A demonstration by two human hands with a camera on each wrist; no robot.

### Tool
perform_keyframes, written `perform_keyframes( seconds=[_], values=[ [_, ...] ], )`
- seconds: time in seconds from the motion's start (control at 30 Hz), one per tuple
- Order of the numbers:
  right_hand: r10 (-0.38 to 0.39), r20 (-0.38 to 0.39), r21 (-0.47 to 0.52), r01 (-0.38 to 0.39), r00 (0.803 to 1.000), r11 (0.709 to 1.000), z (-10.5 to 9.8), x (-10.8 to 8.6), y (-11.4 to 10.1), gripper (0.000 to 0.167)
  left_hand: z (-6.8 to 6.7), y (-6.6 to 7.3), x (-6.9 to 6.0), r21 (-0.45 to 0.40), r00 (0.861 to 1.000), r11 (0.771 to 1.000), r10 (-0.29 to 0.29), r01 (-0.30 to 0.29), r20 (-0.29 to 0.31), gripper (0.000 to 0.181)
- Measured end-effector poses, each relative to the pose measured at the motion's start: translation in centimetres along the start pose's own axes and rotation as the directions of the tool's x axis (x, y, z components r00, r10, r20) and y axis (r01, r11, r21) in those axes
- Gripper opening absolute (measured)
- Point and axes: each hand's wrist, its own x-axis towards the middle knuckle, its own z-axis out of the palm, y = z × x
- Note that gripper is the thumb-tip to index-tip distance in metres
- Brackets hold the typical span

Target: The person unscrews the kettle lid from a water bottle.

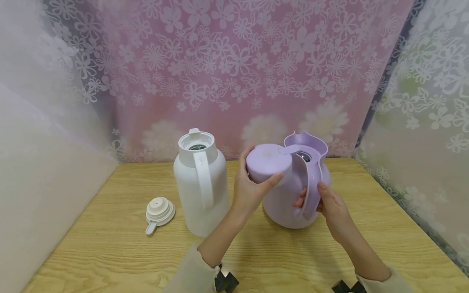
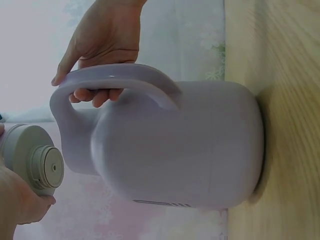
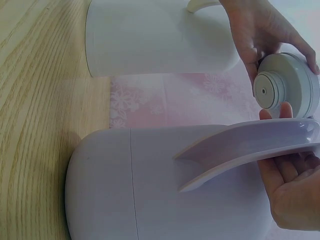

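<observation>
A purple thermos jug [image 1: 283, 207] stands upright on the table, its mouth uncovered. My right hand [image 1: 335, 209] grips its handle [image 1: 313, 187], fingers curled through the loop. In my left hand [image 1: 249, 189] is the jug's purple lid [image 1: 269, 160], held by its sides just left of the mouth and apart from it. Seen from the left wrist, the lid's pale threaded plug [image 2: 51, 166] faces the jug. Left of my left hand stands a white thermos jug [image 1: 205, 191], also uncovered, with its handle turned toward me.
A white stopper lid [image 1: 160, 211] with a small tab lies on the wooden table [image 1: 110, 248], left of the white jug. Floral curtains [image 1: 238, 73] hang behind and at the right side. A pale wall or sheet [image 1: 47, 142] borders the left.
</observation>
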Motion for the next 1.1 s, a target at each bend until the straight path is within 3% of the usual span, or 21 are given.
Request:
perform_keyframes(
  seconds=[0.57,1.1],
  values=[
    [-0.010,0.053,0.041,0.008,0.999,0.999,-0.1,0.0,0.0,0.045,-2.2,-2.0,-2.8,-0.113,0.995,0.993,0.040,-0.029,0.093,0.082],
    [-0.003,0.017,0.014,0.002,1.000,1.000,0.1,0.0,-0.2,0.047,-3.8,-3.5,-4.9,-0.111,0.989,0.993,-0.034,0.050,0.142,0.080]
  ],
)
